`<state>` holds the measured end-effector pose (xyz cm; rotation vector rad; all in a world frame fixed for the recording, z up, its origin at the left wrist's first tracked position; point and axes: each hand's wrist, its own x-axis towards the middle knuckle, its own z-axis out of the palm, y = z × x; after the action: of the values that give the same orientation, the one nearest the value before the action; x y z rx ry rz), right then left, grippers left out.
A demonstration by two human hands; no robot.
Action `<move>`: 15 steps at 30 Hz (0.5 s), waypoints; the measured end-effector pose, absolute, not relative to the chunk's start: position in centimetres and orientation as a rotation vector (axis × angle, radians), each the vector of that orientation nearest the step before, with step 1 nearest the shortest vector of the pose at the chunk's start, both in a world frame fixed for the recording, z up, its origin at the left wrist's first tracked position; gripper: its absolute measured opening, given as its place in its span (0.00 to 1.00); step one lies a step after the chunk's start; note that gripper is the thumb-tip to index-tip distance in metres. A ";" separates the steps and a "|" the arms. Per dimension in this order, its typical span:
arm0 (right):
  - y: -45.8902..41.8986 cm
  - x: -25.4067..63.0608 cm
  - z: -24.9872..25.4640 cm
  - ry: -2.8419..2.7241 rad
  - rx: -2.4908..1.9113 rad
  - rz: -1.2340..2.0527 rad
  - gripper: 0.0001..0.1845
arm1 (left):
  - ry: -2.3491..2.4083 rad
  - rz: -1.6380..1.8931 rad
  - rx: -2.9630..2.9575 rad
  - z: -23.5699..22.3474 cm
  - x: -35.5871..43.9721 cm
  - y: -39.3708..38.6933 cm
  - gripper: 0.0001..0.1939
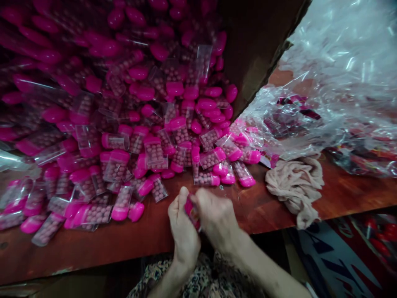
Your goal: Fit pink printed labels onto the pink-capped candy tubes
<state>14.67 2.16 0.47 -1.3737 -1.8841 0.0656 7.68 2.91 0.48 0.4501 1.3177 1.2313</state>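
Head view: left hand [183,227] and right hand [217,219] curled, both gripping pink packet [192,212].

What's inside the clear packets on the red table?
A clear packet in the pile shows rows of small round pinkish balls beside a bright pink end. The held packet is mostly covered by the left hand and right hand, so its contents cannot be seen.

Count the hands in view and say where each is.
2: the left hand and right hand, together over the near edge of the reddish table, pinching a pink-capped packet between them. No others show.
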 end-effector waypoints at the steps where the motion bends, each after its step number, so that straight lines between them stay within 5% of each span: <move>1: 2.5 14.8 0.4 -1.891 -1.381 0.059 0.20 | 1.327 1.242 0.442 0.8 7.7 2.9 0.24; 15: 2.7 14.4 0.8 -1.953 -1.354 0.024 0.22 | 1.344 1.291 0.395 1.1 7.9 4.0 0.22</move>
<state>14.38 2.72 0.79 -1.3542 -1.9531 0.0243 7.94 4.01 1.07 0.3945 1.3445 1.2914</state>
